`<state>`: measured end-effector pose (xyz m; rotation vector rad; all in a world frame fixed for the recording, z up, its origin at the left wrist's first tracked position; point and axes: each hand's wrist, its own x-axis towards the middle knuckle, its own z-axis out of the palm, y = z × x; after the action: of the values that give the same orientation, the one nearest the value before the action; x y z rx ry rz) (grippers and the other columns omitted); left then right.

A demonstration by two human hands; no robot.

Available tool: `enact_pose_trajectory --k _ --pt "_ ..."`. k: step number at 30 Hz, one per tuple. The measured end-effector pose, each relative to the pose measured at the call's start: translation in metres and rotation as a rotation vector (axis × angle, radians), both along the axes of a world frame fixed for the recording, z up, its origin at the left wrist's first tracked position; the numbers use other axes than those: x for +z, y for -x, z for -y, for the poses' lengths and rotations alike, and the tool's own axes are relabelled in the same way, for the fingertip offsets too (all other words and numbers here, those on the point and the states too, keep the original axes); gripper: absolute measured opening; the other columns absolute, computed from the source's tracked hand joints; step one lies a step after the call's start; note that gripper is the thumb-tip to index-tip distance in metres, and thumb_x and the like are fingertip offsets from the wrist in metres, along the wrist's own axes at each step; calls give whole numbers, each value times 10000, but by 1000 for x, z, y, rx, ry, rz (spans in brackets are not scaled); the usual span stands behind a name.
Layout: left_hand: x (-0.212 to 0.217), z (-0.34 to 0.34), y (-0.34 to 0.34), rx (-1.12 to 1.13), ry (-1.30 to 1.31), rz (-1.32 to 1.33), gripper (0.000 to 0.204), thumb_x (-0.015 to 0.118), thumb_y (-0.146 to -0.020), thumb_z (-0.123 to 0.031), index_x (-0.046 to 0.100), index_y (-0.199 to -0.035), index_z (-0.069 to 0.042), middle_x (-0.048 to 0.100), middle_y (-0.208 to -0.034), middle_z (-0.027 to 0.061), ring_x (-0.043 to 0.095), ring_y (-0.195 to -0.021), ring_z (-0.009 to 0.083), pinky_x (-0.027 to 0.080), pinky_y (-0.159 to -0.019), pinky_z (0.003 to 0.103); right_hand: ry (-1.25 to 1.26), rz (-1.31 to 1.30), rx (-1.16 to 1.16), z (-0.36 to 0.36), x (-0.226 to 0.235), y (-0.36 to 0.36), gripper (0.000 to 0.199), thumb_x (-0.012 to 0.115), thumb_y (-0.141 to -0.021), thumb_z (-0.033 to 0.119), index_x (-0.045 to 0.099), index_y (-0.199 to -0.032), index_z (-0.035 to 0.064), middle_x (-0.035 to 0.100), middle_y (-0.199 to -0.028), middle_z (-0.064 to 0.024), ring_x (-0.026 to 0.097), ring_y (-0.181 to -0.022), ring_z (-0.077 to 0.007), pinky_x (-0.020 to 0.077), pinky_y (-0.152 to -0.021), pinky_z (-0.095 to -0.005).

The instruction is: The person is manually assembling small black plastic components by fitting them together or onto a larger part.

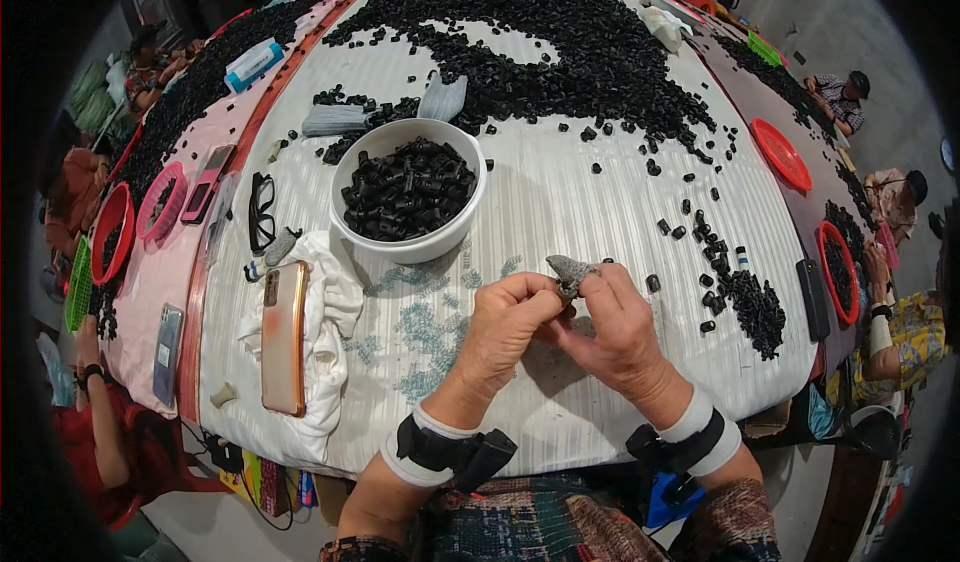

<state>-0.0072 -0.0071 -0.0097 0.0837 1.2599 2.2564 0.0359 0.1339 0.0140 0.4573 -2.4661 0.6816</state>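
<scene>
My left hand (505,317) and right hand (612,327) meet above the white striped cloth-covered desk (590,207), fingertips pinched together on something too hidden to tell. A grey knitted fabric cover (570,270) sits at my right fingertips, probably cushioning the skin. The round white plastic bowl (420,251) of short black plastic cylinders (410,187) stands just ahead, likely for easy reach.

I find my white-covered table (570,202) bearing 1 white bowl (415,250), 1 pair of glasses (262,202), 1 crumpled white cloth (335,292), loose black pieces (610,72) and small bluish bits (425,337).
</scene>
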Motion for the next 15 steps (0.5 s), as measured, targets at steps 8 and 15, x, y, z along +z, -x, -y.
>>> enact_pose_trajectory --k 8,15 --pt "0 0 0 -43 95 -7 73 583 -809 -48 626 -841 1 632 -759 60 587 -634 96 489 -578 205 -112 -31 -43 -1 5 -1 351 704 -535 33 529 -837 7 495 -739 -98 529 -663 -255 463 -552 -340" --pt "0 -1 -1 -64 109 -10 73 609 -790 -39 629 -834 15 631 -742 57 601 -628 101 493 -578 199 -112 -38 -27 -6 3 -3 299 696 -535 36 525 -779 23 492 -703 -92 518 -632 -250 444 -533 -339"
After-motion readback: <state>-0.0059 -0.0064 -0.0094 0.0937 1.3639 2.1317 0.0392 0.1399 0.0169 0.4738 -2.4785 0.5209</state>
